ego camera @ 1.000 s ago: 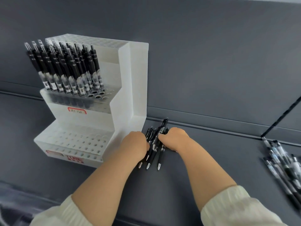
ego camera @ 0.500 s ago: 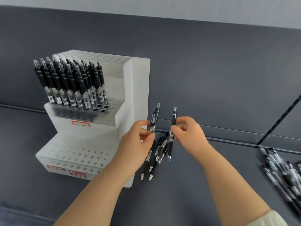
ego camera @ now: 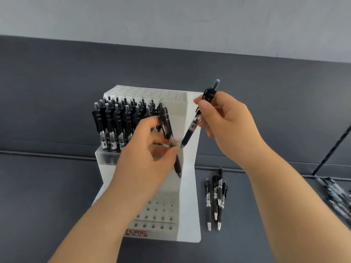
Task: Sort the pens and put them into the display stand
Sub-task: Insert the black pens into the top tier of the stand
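A white stepped display stand (ego camera: pixel 190 205) with rows of holes stands on the dark surface. Several black pens (ego camera: pixel 114 122) fill its middle tier. My left hand (ego camera: pixel 150 156) pinches one black pen (ego camera: pixel 167 126) in front of that tier, tip down. My right hand (ego camera: pixel 226 124) holds another black pen (ego camera: pixel 191 130) tilted, tip pointing down-left over the stand's right side. A small pile of black pens (ego camera: pixel 216 194) lies on the surface just right of the stand.
More pens (ego camera: pixel 336 194) lie at the right edge of view. The stand's lowest tier (ego camera: pixel 159 215) shows open holes. A dark backrest rises behind the stand, with a pale wall above it.
Both hands lifted from the pile, each with one pen, and moved up and left over the stand. The view shifted, so the stand now sits in the centre.
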### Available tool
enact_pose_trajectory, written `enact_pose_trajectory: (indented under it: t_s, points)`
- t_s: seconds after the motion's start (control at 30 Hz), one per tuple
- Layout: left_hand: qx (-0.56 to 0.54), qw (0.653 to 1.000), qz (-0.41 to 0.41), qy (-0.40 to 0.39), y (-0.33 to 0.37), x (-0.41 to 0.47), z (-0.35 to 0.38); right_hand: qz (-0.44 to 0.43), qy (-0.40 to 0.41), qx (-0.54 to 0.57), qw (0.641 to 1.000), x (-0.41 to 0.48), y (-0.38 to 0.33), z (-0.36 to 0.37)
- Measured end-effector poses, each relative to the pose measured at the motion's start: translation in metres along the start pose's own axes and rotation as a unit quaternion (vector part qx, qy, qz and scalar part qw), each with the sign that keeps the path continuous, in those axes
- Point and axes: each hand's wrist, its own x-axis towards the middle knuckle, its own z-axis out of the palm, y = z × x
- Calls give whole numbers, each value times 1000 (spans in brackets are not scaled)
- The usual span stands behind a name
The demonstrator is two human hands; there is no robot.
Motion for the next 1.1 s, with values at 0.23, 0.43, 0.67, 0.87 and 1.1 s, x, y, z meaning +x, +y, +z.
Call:
enact_pose_trajectory:
  t_s: [0.23, 0.43, 0.67, 0.87, 1.1]
  points:
    - [-10, 1000, 16, -8, -14, 7, -54, -12, 27, -52, 998, 12, -16, 42]
    - [34, 999, 31, -27, -29, 10, -81, -11, 49, -60, 997, 12, -25, 64]
    - [10, 998, 26, -48, -38, 11, -95, -6, 51, -98, 994, 11, -33, 67]
    - [1, 998, 34, -62, -34, 12, -96, 3, 33, -135, 990, 12, -33, 70]
    - [19, 997, 58, -49, -26, 15, -94, 24, 32, -113, 993, 13, -22, 67]
